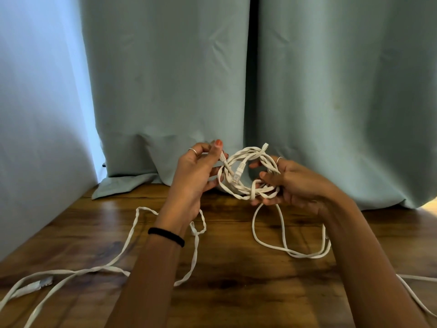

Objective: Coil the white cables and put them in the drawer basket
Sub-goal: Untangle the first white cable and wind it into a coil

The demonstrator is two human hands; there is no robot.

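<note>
A flat white cable is wound into a small coil [246, 172] held above the wooden table [236, 280]. My right hand [290, 183] grips the coil's right side with the fingers through it. My left hand [196, 171] pinches one plug end [222, 157] of the cable at the coil's left edge. A second plug [238, 172] hangs inside the coil. A loose loop of the cable [290, 249] droops from my right hand onto the table. Another white cable [132, 233] lies uncoiled on the left, its plug [43, 282] near the front. No drawer basket is in view.
Teal curtains [165, 91] hang right behind the table, with their hems resting on its far edge. A pale wall [35, 138] closes the left side. More white cable [416, 297] trails off at the lower right.
</note>
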